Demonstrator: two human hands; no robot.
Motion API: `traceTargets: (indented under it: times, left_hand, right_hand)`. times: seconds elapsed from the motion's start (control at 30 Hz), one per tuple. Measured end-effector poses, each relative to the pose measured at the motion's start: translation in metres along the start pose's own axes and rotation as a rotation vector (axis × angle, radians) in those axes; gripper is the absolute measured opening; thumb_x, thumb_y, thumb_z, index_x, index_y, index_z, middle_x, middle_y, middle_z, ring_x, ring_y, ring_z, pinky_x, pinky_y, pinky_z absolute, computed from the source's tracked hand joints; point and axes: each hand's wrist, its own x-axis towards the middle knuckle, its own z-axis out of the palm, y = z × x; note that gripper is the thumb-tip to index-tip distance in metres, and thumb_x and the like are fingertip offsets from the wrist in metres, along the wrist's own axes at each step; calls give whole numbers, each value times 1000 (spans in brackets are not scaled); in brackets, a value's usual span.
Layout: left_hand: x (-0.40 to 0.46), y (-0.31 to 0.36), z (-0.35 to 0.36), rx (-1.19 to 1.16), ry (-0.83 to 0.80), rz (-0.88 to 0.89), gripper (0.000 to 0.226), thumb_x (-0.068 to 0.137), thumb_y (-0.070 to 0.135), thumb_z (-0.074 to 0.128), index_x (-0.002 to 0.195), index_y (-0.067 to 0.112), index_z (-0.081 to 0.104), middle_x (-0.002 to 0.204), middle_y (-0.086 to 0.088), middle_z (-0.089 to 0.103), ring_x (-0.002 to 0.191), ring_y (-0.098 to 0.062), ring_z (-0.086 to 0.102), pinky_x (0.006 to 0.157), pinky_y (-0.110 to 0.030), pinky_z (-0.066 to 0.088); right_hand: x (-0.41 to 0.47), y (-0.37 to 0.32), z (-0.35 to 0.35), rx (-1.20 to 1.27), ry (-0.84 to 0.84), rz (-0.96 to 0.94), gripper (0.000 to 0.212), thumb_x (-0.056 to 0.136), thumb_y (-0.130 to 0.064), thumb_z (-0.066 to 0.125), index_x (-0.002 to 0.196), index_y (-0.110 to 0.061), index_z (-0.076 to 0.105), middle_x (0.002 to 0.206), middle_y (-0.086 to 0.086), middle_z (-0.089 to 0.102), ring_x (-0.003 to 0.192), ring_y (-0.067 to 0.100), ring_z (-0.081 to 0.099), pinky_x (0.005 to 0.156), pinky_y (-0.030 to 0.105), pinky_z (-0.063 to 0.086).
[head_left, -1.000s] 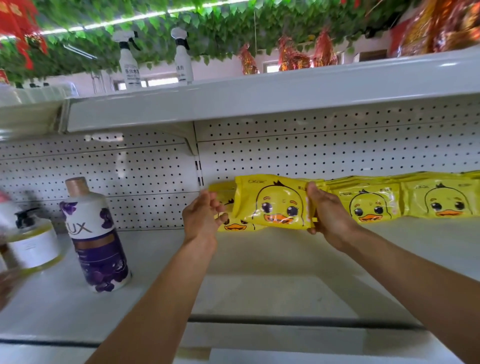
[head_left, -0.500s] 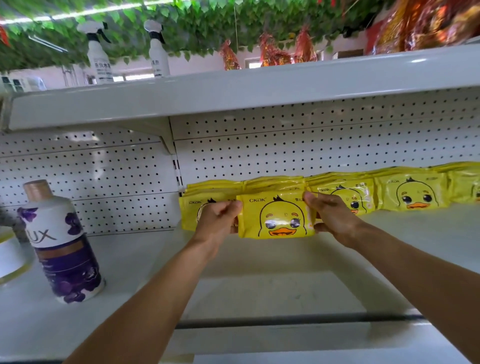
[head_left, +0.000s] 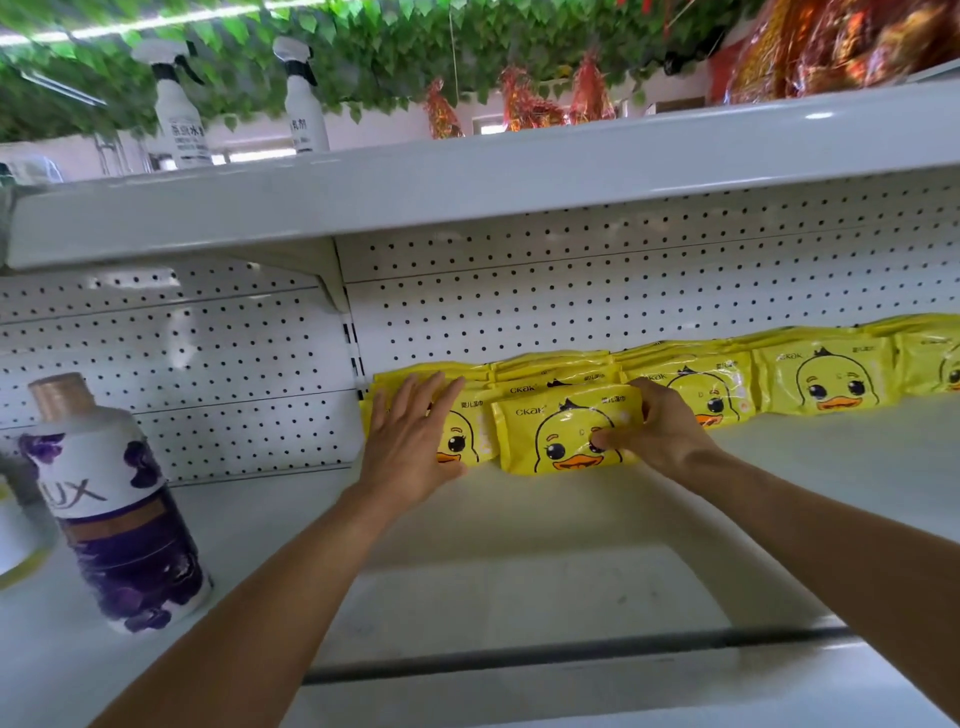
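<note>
since a moment ago the left hand (head_left: 410, 447) has let go and now lies flat, fingers straight, on the neighbouring packet (head_left: 467, 436); the right hand (head_left: 660, 436) pinches the front duck packet (head_left: 561, 436), standing on the shelf (head_left: 519, 582).

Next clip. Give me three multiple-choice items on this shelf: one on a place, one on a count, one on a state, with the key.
1. Where does the Lux bottle stand? A) left of the yellow duck packs B) right of them C) on top of them
2. How many spray bottles stand on the upper shelf? A) one B) two C) four
3. What is the right hand doing? A) hanging idle B) gripping the front duck pack C) holding the Lux bottle
Key: 1 A: it stands far left. 2 B: two white ones show. 3 B: thumb and fingers clasp its right end.
</note>
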Motion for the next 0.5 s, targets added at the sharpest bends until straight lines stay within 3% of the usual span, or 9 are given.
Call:
traceTargets:
  times: [0.1, 0.27, 0.5]
  left_hand:
    - [3, -13, 5, 116, 47, 60, 102, 69, 42, 79, 152, 34, 21, 154, 4, 30, 143, -24, 25, 117, -51, 16]
    - [5, -21, 14, 130, 120, 56, 99, 59, 33, 83, 146, 30, 36, 143, 4, 43, 133, -24, 38, 113, -52, 24]
    - [8, -16, 11, 86, 22, -3, 101, 71, 35, 76, 152, 32, 16, 153, 6, 23, 143, -21, 17, 119, -52, 9]
  right_hand:
    - [8, -2, 9, -68, 62, 35, 75, 69, -15, 85, 132, -6, 46, 114, 3, 58, 103, 22, 53, 78, 26, 40]
    - [18, -5, 27, -128, 147, 87, 84, 69, -16, 84, 139, -5, 39, 132, 13, 51, 119, 29, 50, 91, 34, 42]
    - [23, -4, 33, -227, 193, 106, 87, 68, -20, 85, 138, -7, 36, 137, 13, 46, 127, 30, 42, 103, 42, 40]
